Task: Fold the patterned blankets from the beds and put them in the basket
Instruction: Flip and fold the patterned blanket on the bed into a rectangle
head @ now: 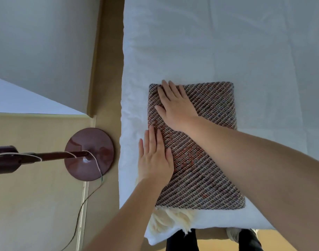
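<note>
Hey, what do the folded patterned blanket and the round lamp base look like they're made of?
Folded patterned blanket: coarse woven yarn, probably wool or acrylic; diagonal multicoloured weave, cream fringe at the near edge. Round maroon lamp base: glossy, with reflections; painted metal or plastic, hard to tell.

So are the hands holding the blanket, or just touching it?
Just touching. Both hands lie flat on the folded blanket: the left hand on its left edge, the right hand near the far left corner. No fingers curl around anything.
</note>
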The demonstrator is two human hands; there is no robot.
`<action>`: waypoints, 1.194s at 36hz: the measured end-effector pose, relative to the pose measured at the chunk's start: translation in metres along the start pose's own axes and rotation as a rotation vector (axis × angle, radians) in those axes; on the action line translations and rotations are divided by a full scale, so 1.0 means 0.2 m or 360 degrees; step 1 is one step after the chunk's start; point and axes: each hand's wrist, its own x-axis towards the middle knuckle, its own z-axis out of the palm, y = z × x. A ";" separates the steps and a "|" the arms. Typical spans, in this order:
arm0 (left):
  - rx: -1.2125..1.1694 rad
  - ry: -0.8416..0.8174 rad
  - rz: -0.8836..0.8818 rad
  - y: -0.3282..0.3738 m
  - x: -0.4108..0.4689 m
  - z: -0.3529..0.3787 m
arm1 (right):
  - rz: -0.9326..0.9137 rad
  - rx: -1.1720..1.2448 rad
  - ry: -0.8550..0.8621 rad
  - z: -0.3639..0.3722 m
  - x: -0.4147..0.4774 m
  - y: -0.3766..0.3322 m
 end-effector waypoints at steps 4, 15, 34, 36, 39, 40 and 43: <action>0.0097 -0.0079 -0.0019 -0.01 0.12 0.02 | 0.0142 -0.0131 -0.0057 0.07 -0.12 0.27; -0.0125 -0.0181 -0.0108 0.02 0.14 0.01 | 0.0792 0.0043 -0.0122 0.04 -0.38 0.57; -0.0635 -0.0114 -0.0356 0.05 0.13 -0.05 | 0.0700 0.0632 -0.0145 0.41 -1.28 0.14; -0.0940 -0.0074 -0.0593 0.05 0.15 -0.08 | 0.0841 0.0952 0.0027 0.33 -1.21 0.20; -0.1164 -0.0129 -0.0883 0.03 0.20 -0.13 | 0.1151 0.1349 0.0305 0.21 -1.07 0.31; -0.1203 -0.0190 -0.0917 0.03 0.20 -0.14 | 0.1260 0.1477 0.0308 0.17 -1.02 0.34; -0.1433 -0.0438 -0.0927 0.01 0.20 -0.17 | 0.1355 0.1757 0.0112 0.11 -0.90 0.41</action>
